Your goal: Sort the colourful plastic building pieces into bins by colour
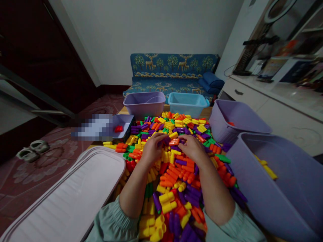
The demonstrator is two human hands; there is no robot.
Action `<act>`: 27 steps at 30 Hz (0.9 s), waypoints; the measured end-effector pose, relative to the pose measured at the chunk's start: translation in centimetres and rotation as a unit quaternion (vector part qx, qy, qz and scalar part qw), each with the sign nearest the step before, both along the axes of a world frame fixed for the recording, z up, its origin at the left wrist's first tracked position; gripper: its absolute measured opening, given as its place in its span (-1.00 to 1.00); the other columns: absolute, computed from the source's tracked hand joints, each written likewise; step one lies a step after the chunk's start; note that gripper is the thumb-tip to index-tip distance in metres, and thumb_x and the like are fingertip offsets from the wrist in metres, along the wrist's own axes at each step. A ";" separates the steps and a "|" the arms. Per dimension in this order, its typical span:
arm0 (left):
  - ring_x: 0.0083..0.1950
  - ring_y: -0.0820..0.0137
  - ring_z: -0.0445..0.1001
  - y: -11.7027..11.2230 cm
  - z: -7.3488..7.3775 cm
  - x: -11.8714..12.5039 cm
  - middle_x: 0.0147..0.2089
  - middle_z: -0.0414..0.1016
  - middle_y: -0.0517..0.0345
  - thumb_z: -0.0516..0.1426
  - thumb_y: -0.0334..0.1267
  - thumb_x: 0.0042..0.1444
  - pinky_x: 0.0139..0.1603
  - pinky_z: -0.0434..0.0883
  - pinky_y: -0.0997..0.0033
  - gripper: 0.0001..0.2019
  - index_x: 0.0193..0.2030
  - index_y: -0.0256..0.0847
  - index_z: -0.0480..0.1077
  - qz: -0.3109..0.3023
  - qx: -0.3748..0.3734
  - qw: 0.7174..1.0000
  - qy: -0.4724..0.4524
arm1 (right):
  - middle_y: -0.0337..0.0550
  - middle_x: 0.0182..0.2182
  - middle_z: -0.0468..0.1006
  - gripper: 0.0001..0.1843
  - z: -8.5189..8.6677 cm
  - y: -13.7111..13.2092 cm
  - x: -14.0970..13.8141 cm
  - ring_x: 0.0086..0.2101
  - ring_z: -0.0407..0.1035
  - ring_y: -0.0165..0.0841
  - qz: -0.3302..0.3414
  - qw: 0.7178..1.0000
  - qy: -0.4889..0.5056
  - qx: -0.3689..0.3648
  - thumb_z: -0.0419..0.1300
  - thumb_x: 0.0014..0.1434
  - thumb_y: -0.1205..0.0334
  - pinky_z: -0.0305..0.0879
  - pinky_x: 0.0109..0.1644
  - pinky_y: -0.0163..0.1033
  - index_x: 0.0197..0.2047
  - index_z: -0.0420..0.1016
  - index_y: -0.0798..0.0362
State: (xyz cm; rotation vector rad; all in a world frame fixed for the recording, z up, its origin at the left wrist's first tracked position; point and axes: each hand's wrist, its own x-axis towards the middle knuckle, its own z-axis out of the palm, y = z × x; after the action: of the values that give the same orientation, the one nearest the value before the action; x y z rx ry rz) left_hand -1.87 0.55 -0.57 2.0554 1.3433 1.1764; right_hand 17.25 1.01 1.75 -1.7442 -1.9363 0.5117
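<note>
A thick heap of bullet-shaped plastic building blocks [171, 174] in orange, yellow, purple, green and red covers the wooden table. Both of my hands reach over its middle, a short gap apart. My left hand [154, 145] has curled fingers, with a purple block [166, 139] at the fingertips. The thumb and fingers of my right hand [192, 146] close on the right end of a joined orange block [174, 142], which lies level between the two hands. Just above it is a yellow block [174, 135]. The undersides of my fingers are hidden.
Purple bins [145, 104] [237, 116] stand behind and right; the large near-right bin [280, 188] holds yellow blocks. A light blue bin [188, 102] is at the back. Stacked pale lids [83, 188] lie left, near a tray [123, 121] with red blocks. Beyond is a sofa [174, 67].
</note>
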 end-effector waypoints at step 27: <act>-0.06 0.31 0.50 -0.2 0.8 -0.6 -0.02 0.52 0.12 0.18 -0.21 0.14 -0.11 0.38 0.41 -0.76 -0.05 -0.09 0.53 0.028 0.004 0.994 0.103 | -0.12 -0.29 0.49 -0.78 -0.5 -0.2 -1.7 -0.35 0.39 -0.35 0.015 0.999 0.011 0.043 0.23 0.14 0.18 0.28 -0.21 -0.26 -0.15 0.61 0.00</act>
State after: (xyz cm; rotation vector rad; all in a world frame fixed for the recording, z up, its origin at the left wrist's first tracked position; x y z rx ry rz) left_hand -2.47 0.31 0.24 2.2088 1.5007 1.0144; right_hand 15.52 0.77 1.22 -1.6507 -1.9429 0.4497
